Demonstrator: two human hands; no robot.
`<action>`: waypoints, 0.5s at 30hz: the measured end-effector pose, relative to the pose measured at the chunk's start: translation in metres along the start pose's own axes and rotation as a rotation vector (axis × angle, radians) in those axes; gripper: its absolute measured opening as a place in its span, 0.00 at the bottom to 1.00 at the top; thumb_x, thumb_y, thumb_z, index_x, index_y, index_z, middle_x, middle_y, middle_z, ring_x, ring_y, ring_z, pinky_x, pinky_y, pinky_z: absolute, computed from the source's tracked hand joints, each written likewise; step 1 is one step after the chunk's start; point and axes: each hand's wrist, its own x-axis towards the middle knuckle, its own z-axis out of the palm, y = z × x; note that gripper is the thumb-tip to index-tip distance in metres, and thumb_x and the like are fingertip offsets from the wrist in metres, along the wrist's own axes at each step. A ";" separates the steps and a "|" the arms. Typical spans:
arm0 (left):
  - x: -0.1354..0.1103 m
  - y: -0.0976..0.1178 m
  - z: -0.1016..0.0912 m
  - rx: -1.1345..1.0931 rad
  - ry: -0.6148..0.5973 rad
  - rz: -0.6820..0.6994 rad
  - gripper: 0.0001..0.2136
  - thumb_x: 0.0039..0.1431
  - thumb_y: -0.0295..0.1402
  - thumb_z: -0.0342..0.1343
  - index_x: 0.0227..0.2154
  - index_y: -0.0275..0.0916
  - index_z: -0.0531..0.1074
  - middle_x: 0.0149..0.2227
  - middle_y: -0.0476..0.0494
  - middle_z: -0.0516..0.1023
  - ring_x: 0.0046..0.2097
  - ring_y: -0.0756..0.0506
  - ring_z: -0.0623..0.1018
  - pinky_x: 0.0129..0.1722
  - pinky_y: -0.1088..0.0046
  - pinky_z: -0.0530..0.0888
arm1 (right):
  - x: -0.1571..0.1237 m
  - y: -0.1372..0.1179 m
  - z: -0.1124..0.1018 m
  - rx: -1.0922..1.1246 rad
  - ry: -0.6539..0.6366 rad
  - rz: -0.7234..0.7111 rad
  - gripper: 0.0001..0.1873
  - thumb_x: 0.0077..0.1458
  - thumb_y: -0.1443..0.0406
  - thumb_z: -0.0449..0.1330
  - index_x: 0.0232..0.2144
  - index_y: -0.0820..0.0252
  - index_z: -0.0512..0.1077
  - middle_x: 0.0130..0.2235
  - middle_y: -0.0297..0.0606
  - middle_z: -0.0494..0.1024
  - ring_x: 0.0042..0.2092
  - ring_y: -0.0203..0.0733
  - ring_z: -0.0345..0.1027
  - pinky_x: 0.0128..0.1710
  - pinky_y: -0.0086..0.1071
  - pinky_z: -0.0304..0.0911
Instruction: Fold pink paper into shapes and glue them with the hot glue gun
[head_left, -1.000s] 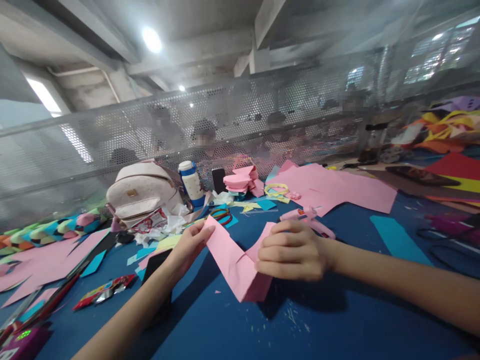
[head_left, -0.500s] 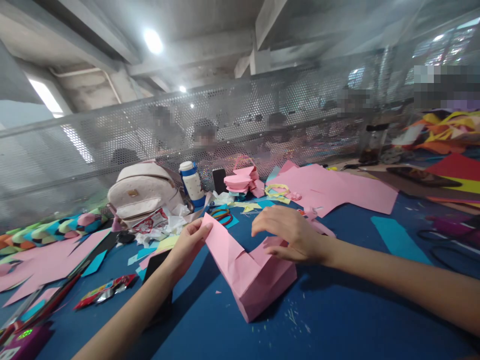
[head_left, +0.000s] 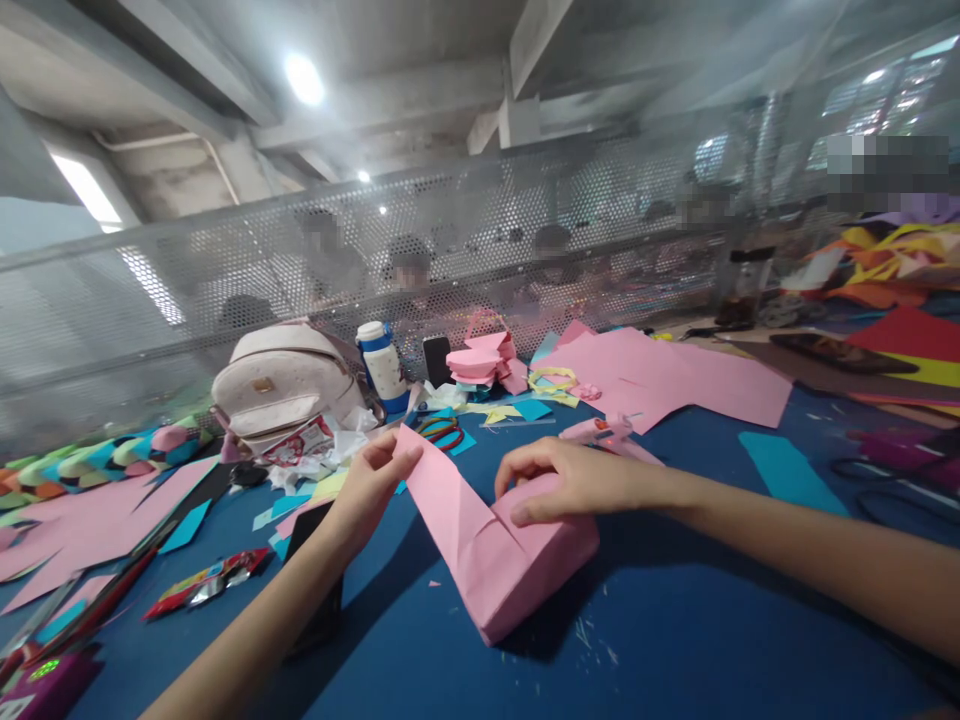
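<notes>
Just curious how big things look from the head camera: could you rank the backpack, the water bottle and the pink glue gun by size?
1. backpack, clearly largest
2. water bottle
3. pink glue gun, about bottle-sized and lying nearer; that order is unsure.

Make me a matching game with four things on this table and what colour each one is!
Things:
1. backpack
2. folded paper
3. table
4. bottle cap

Colours:
A. pink
B. white
C. cream
D. dark blue

Pairs: 1-C, 2-A, 3-D, 4-B

The left hand pinches the folded paper's top corner, and the right hand presses down on it.
</notes>
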 end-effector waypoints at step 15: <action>-0.013 0.021 0.009 0.329 0.023 0.168 0.11 0.51 0.40 0.65 0.31 0.38 0.75 0.28 0.49 0.75 0.29 0.50 0.72 0.28 0.78 0.65 | -0.002 -0.017 0.002 0.121 0.191 -0.179 0.13 0.52 0.61 0.65 0.40 0.58 0.75 0.41 0.34 0.77 0.39 0.38 0.69 0.36 0.30 0.63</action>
